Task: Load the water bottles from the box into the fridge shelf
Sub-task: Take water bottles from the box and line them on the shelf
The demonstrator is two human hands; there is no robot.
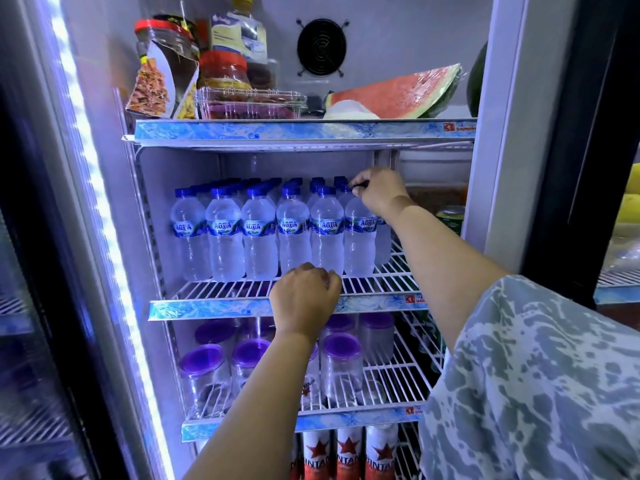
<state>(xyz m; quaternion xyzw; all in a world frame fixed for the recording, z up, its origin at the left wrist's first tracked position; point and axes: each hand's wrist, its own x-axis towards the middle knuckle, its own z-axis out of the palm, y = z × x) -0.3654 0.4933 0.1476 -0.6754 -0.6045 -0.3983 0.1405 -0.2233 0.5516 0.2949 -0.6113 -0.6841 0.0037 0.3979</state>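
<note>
right hand (pixel 379 192) gripping bottle cap (pixel 356 186) — left hand (pixel 304 301) fisted

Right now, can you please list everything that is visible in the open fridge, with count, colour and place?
Water bottles: six in the front row, more behind; clear, blue caps; middle wire shelf.
Watermelon slice: one, red, plastic-wrapped; top shelf, right.
Jars: at least two, red lids; top shelf, left.
Clear plastic box: one; top shelf, front.
Fan: one, black; back wall.
Cups: several, clear, purple lids; shelf below the bottles.
Cans: three visible, red and white; bottom.
Left hand: closed, at the middle shelf's front edge.
Right hand: on the top of the rightmost front bottle.
</note>
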